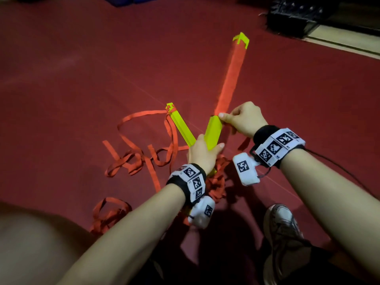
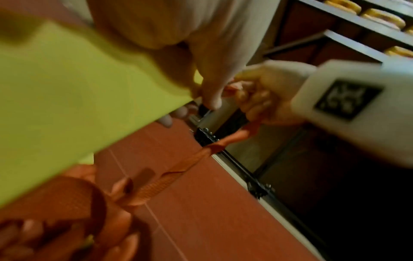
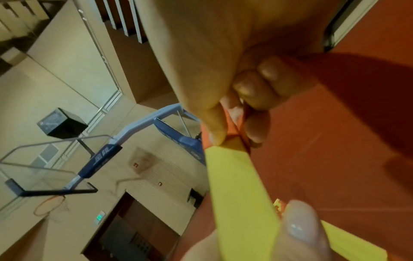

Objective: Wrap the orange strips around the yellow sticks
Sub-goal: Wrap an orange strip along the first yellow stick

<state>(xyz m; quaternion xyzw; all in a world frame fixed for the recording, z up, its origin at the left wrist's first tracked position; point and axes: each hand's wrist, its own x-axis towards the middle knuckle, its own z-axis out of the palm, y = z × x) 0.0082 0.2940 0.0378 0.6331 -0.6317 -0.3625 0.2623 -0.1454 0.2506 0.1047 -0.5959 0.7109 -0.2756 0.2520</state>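
Note:
A long yellow stick (image 1: 213, 132) rises from the centre of the head view, its upper part wound in orange strip (image 1: 232, 77) with a bare yellow tip (image 1: 241, 40). My left hand (image 1: 202, 153) grips the stick's bare lower part (image 2: 67, 106). My right hand (image 1: 244, 120) pinches the orange strip (image 3: 232, 125) against the stick (image 3: 241, 190) where the winding ends. The strip's loose tail (image 2: 178, 169) runs down from my right hand (image 2: 263, 98) to the floor. A second yellow stick (image 1: 181, 124) lies on the floor, a strip tied near its far end.
Loose orange strips (image 1: 131, 159) lie tangled on the red floor (image 1: 72, 79) left of and under my hands, with another heap (image 1: 109, 212) near my left forearm. A shoe (image 1: 283, 233) sits at lower right. A dark crate (image 1: 292, 15) stands far right.

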